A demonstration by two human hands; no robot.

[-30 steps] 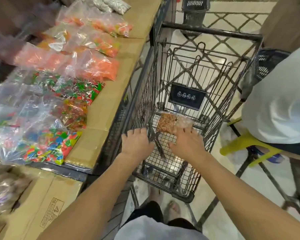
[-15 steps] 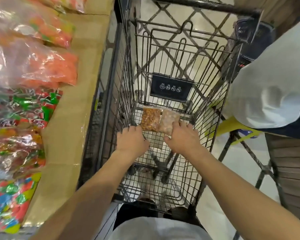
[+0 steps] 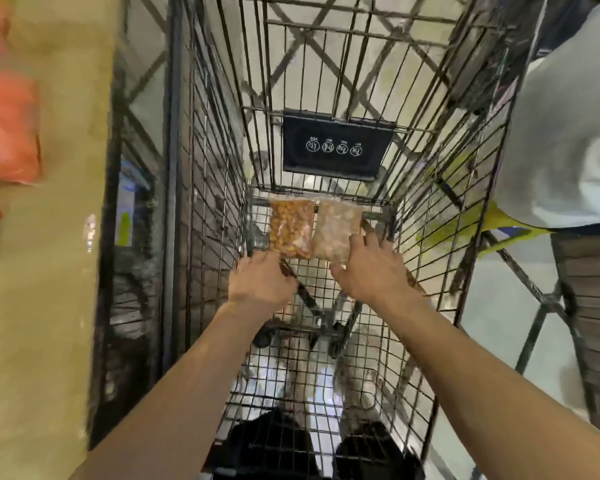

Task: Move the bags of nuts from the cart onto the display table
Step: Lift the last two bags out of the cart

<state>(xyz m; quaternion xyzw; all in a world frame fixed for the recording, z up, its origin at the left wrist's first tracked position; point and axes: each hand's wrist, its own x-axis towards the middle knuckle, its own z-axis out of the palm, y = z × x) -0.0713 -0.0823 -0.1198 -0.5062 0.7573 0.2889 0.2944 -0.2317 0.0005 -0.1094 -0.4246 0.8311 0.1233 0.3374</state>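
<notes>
Two clear bags of nuts lie side by side on the far end of the wire cart's [image 3: 201, 168] floor: an orange-brown bag [image 3: 290, 228] on the left and a paler bag [image 3: 336, 230] on the right. Both my arms reach down into the cart. My left hand [image 3: 260, 282] is at the near left corner of the orange-brown bag, its fingertips bent down and partly hidden. The straight fingers of my right hand [image 3: 371, 268] lie on the near right end of the paler bag. The cardboard-covered display table [image 3: 49, 254] runs along the cart's left side.
Orange bags of sweets [image 3: 7, 126] lie on the table at the left edge. A black sign [image 3: 336, 145] hangs on the cart's far wall. A person in a white shirt [image 3: 568, 133] stands close on the right by a yellow stool [image 3: 506, 225].
My view has dropped closer into the cart. Both hands have slid forward along the cart floor to the near ends of the two bags, which have not moved.
</notes>
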